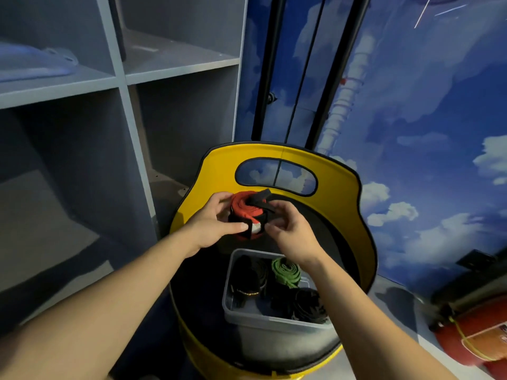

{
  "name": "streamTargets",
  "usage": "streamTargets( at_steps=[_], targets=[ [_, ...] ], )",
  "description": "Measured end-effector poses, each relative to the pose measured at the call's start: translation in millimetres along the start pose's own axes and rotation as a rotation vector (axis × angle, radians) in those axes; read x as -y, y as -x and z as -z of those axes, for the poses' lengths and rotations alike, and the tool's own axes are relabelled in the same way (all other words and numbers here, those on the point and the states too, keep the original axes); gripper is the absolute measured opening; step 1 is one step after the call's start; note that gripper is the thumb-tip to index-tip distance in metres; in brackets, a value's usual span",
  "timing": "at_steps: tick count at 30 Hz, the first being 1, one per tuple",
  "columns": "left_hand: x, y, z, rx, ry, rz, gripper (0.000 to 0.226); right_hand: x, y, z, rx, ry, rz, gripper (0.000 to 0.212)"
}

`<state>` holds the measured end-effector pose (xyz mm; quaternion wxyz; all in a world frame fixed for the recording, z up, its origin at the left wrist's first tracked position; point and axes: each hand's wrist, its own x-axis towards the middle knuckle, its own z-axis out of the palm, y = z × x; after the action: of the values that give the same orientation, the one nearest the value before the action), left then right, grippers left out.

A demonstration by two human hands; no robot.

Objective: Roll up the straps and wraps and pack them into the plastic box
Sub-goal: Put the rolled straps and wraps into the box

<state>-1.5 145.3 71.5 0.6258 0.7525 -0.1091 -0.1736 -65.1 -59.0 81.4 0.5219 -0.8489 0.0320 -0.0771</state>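
Now one coiled red fabric wrap (242, 208) is gripped by left hand (212, 220) and right hand (286, 229); three rolls lie in the clear plastic box (247, 315).

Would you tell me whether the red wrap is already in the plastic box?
Not yet: both hands hold the red wrap above the plastic box.

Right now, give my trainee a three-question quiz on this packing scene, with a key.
1. True or false: the green roll is already in the plastic box.
2. Which hand grips the side of the red roll?
A. left hand
B. right hand
C. neither
3. Fill in: the plastic box sits inside a ____ tub.

Key: 1 true; 2 A, its fingers curl round the roll while the right hand pinches the black strap end; 3 yellow.
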Motion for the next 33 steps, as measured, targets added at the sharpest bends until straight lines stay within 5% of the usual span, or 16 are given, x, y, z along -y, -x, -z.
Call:
streamTargets(
  at_steps=[5, 14, 17, 22, 33],
  targets=[
    [-11, 22, -16, 0.161, 0.327, 0.075, 0.062, 1, 28, 20, 0.008, -0.012, 0.023, 0.034],
    [-17, 35, -22, 0.447, 0.655, 0.107, 0.06, 7, 53, 34, -0.047, -0.131, 0.079, 0.036],
    [-6, 35, -26, 0.413, 0.754, 0.179, 0.066, 8, 57, 36, -0.03, -0.135, 0.079, 0.055],
    [-2, 34, -35, 0.428, 0.778, 0.219, 0.056, 10, 58, 38, -0.047, 0.114, 0.064, 0.112],
    [3, 34, -42, 0.497, 0.67, 0.35, 0.043, 2, 49, 44, 0.256, 0.214, 0.058, 0.112]
  ],
)
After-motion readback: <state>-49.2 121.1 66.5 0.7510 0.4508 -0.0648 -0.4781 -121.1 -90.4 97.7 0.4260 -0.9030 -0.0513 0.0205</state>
